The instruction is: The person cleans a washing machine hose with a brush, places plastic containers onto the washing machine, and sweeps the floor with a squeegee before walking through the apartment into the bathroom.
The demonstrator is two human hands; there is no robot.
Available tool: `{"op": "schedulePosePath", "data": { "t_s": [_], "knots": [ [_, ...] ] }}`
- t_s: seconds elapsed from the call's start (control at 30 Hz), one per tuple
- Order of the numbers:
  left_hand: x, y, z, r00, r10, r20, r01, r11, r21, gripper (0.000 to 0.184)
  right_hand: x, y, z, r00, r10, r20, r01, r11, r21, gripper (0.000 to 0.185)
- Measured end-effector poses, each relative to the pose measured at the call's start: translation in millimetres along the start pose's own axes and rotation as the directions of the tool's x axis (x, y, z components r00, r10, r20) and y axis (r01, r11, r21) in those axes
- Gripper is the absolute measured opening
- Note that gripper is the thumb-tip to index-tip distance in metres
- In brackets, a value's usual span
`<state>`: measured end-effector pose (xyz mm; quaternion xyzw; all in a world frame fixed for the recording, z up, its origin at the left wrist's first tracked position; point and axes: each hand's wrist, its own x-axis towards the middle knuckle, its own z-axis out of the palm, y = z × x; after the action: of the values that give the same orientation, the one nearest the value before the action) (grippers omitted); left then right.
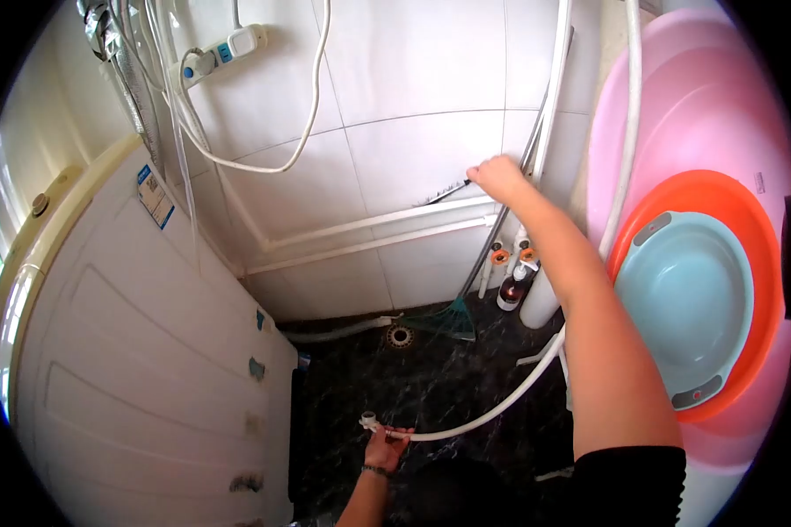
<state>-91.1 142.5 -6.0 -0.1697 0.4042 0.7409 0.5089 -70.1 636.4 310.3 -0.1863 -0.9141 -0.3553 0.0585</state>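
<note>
Head camera: I see the left hand (387, 450) grasping a white plastic hose (453, 434) near its end over black marbled flooring (351, 373); the right hand (501, 181) clenches, apparently, a slim dark brush (449, 191).

From remote stn. I find room to pass over ctr of floor (351, 378), betw. white appliance (167, 351) on L edge and arc of white hose (492, 416). Obstr.: broom head (455, 322) at far edge, bottle (511, 291) nr far R corner, pink tub (721, 105) along R edge.
</note>
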Motion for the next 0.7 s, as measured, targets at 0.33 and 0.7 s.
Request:
{"op": "schedulePosePath", "data": {
  "t_s": [0.33,0.7],
  "knots": [
    [10,2,0,0.996,0.01,0.087,-0.008,1.0,-0.022,0.036,-10,16,-9,0.993,0.114,-0.038,-0.1,0.957,0.271,0.011],
    [17,6,9,1.0,-0.016,-0.026,0.018,0.997,0.07,0.035,-2,24,-41,0.858,0.507,-0.08,-0.382,0.734,0.561,0.021]
  ]
}}
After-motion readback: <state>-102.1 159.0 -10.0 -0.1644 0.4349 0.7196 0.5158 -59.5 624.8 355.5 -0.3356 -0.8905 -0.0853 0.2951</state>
